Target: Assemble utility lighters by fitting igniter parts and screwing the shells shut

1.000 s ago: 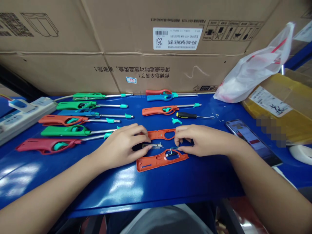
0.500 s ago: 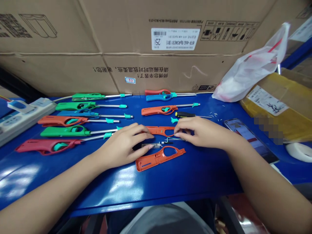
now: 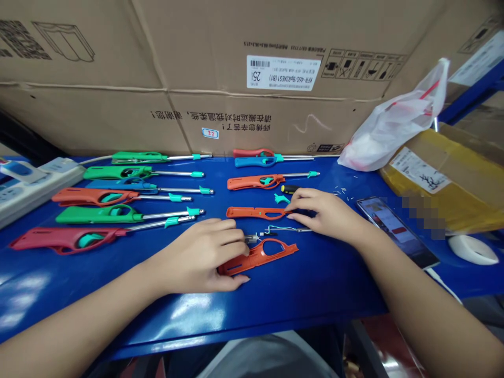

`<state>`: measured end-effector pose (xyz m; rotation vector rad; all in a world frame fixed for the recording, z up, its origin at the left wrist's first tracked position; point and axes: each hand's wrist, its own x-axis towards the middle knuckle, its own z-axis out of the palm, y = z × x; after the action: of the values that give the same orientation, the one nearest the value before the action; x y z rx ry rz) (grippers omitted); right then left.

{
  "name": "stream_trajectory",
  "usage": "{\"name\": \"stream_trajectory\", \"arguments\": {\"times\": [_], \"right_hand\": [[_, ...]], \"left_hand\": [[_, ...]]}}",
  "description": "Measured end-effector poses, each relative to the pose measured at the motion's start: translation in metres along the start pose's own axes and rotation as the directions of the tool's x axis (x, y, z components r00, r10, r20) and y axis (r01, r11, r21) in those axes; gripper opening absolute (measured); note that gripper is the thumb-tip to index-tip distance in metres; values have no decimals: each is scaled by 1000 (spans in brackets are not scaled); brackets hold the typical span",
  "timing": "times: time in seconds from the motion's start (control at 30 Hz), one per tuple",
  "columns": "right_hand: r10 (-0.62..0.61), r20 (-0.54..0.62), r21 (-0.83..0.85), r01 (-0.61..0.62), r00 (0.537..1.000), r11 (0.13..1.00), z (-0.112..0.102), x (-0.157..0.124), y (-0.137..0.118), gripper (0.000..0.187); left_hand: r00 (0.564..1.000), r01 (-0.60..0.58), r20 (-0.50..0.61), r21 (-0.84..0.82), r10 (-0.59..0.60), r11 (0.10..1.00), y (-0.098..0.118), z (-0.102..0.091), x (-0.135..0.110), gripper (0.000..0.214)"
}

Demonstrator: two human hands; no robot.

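Note:
My left hand [image 3: 214,254] straddles the wide end of an orange lighter handle half [image 3: 262,255], thumb on the near edge and fingertips on the far edge. The fingers of my right hand [image 3: 318,212] are closed at the narrow end of the other orange handle half [image 3: 252,212]. Between the halves lie a clear fuel tank [image 3: 251,239], partly under my left hand, and a thin pale wire [image 3: 275,228] leading to a metal tube [image 3: 304,230]. A small teal trigger [image 3: 281,199] and a yellow-and-black screwdriver [image 3: 289,189] lie beyond my right fingers.
Several assembled gas lighters [image 3: 98,214] lie in a row at left; another orange lighter [image 3: 255,181] is at the back. Small white pins [image 3: 342,191], a phone [image 3: 396,231] and a taped box [image 3: 425,173] are at right. A power strip [image 3: 39,184] borders the left.
My left hand has shifted from the fuel tank to the nearer handle half. My right hand has left the wire and tube and moved to the farther half's narrow end.

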<state>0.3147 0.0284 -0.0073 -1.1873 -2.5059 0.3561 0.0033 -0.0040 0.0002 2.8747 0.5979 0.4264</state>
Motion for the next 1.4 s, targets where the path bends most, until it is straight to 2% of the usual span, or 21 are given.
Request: {"name": "stream_trajectory", "arguments": {"times": [0.17, 0.3, 0.4, 0.53, 0.63, 0.9, 1.03, 1.1, 1.2, 1.3, 1.4], "right_hand": [[19, -47, 45, -17, 999, 999, 4, 1, 6, 17], [72, -133, 49, -66, 989, 997, 5, 0, 4, 20], [130, -165, -28, -136, 978, 990, 6, 2, 4, 28], [222, -120, -139, -237, 968, 962, 10, 6, 5, 25], [263, -152, -130, -283, 953, 950, 11, 8, 4, 16], [251, -278, -43, -273, 927, 961, 7, 7, 3, 12], [287, -253, -47, -308, 924, 950, 11, 10, 3, 13], [299, -242, -59, -322, 923, 945, 15, 13, 4, 14], [294, -248, -58, -317, 923, 947, 18, 17, 5, 15], [291, -284, -37, -313, 914, 949, 16, 17, 6, 16], [278, -377, 12, -295, 883, 955, 8, 14, 7, 17]], "left_hand": [[999, 51, 1, -60, -51, 997, -2, 6, -1, 18], [989, 87, -113, -90, -97, 992, -4, 7, -1, 24], [974, 143, -167, -78, -154, 987, -6, 5, -1, 25], [968, 238, -85, 6, -236, 971, -12, 6, 0, 41], [955, 297, -16, 20, -296, 955, -17, 10, 0, 48], [935, 352, 33, 4, -352, 936, -22, 14, 1, 54], [947, 320, -28, 21, -319, 947, -18, 12, 3, 50], [960, 272, -69, 8, -271, 962, -13, 11, 4, 44], [978, 196, -72, -17, -197, 980, -5, 9, 5, 37], [988, 136, -74, -35, -138, 990, 1, 8, 5, 32], [995, 71, -67, -60, -75, 996, 2, 9, 4, 26]]}}
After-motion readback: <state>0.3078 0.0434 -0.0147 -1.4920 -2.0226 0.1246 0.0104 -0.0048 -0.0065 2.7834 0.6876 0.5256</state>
